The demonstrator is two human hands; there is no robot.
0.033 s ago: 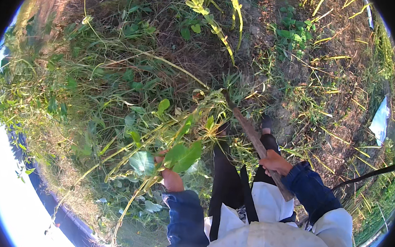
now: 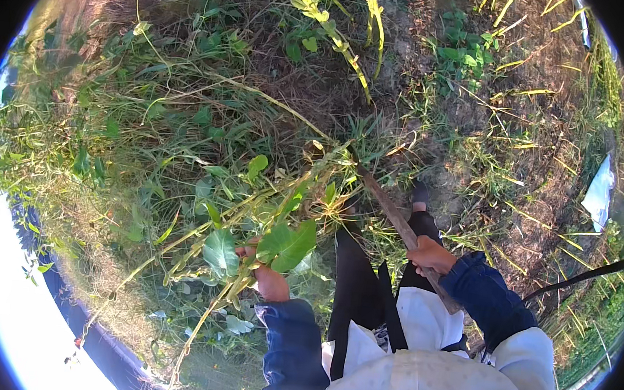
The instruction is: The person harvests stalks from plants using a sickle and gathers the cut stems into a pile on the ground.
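Left hand (image 2: 270, 283), lower centre, curls round leafy stems (image 2: 260, 198), grip partly hidden; right hand (image 2: 432, 256), right of centre, clamps wooden handle (image 2: 391, 212), far end near stems' base mid-frame. Likely step: working stems loose; next move calls for taut stems, firm handle.

Handle (image 2: 393, 212): rough, matt wood; sleeves (image 2: 294, 346): cloth.

No text, label, brand, number or sign can be read.
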